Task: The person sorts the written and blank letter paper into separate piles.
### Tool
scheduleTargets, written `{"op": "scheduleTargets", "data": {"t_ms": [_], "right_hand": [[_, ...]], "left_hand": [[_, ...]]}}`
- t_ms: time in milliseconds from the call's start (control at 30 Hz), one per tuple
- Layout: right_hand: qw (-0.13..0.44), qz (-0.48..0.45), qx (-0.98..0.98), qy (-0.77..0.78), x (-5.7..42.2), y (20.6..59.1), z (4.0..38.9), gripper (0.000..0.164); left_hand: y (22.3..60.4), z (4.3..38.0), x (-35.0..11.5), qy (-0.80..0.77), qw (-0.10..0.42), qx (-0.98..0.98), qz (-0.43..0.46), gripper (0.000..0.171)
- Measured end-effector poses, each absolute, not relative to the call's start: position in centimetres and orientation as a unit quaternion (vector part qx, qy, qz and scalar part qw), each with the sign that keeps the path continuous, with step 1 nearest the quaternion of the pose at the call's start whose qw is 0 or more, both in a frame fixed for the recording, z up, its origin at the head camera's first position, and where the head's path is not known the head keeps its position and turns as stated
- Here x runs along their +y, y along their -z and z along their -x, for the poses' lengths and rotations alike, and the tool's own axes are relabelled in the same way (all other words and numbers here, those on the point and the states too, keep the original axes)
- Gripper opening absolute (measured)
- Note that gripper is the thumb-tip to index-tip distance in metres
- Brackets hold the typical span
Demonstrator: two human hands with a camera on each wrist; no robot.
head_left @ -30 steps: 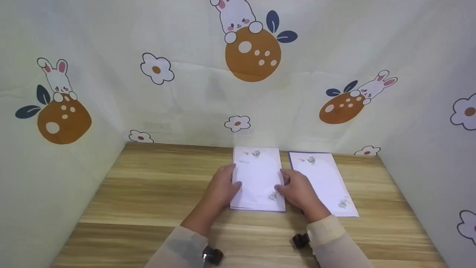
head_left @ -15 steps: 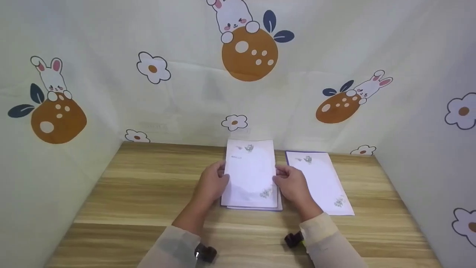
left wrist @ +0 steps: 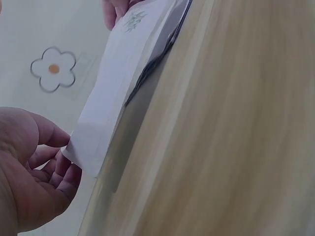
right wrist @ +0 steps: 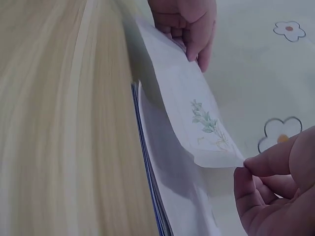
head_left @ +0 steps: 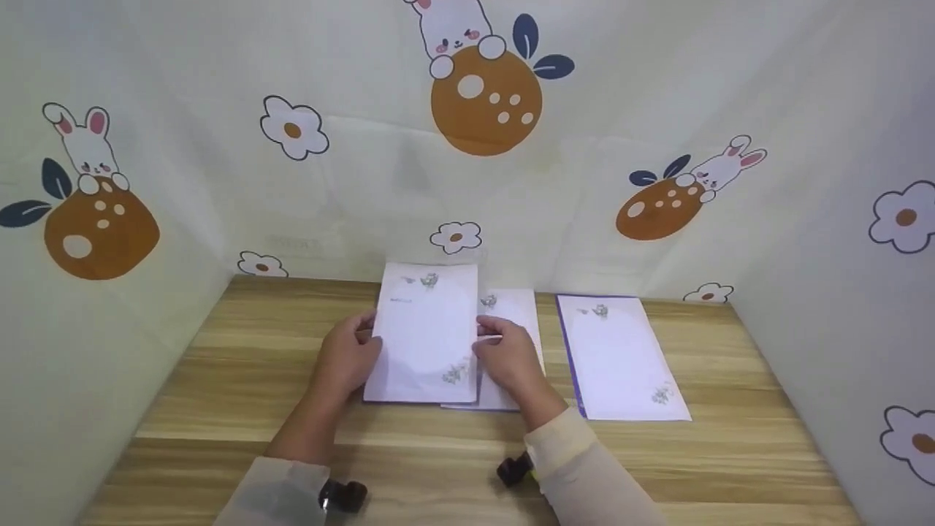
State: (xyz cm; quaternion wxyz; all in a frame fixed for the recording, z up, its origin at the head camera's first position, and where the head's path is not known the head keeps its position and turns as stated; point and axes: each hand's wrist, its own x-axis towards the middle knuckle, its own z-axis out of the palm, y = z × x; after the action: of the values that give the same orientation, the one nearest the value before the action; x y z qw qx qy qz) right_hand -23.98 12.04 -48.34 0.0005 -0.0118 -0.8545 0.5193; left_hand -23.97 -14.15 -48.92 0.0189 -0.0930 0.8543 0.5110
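A white sheet of paper (head_left: 424,332) with small green plant prints is stretched between both hands. My left hand (head_left: 347,358) pinches its left edge between thumb and fingers, and my right hand (head_left: 510,354) pinches the right edge. The right wrist view shows the sheet (right wrist: 182,93) bowed and raised, its near end above a stack of paper (right wrist: 170,172) with dark blue edges. Seen from the head, the sheet and my right hand cover part of that stack (head_left: 500,394).
To the right lies another white printed sheet (head_left: 621,358) on a purple-blue backing that shows along its left and top edges. All of this is on a wood-grain table (head_left: 256,351). A curtain (head_left: 365,190) with rabbits, oranges and flowers surrounds the table.
Both hands have lifted the top sheet from the stack and carried it left, uncovering the stack's right part. The sheet at the right stays put.
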Motion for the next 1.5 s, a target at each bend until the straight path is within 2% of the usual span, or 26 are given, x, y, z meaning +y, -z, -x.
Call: {"op": "scheduleTargets", "data": {"t_ms": [367, 633, 1000, 1167, 1267, 1500], "right_hand": [[-0.038, 0.011, -0.838, -0.544, 6.2, 49.0, 23.7, 0.047], [-0.066, -0.010, -0.822, -0.565, 4.6, 49.6, 23.3, 0.045], [-0.120, -0.051, -0.826, -0.549, 4.5, 50.3, 23.2, 0.050], [-0.119, -0.059, -0.827, -0.546, 4.7, 49.9, 23.2, 0.051], [-0.109, -0.062, -0.839, -0.530, 5.3, 49.6, 23.2, 0.050], [-0.083, -0.074, -0.850, -0.515, 8.8, 48.9, 23.3, 0.045]], "left_hand": [[49.0, 23.2, -19.9, -0.479, 0.008, 0.872, 0.103, 0.056], [49.1, 23.3, -21.7, -0.480, 0.006, 0.869, 0.120, 0.055], [49.4, 23.4, -22.3, -0.441, 0.062, 0.885, 0.134, 0.058], [48.8, 23.3, -22.2, -0.434, 0.082, 0.887, 0.134, 0.060], [48.4, 23.3, -21.9, -0.427, 0.072, 0.892, 0.130, 0.060], [47.7, 23.8, -19.1, -0.448, 0.013, 0.889, 0.093, 0.056]]}}
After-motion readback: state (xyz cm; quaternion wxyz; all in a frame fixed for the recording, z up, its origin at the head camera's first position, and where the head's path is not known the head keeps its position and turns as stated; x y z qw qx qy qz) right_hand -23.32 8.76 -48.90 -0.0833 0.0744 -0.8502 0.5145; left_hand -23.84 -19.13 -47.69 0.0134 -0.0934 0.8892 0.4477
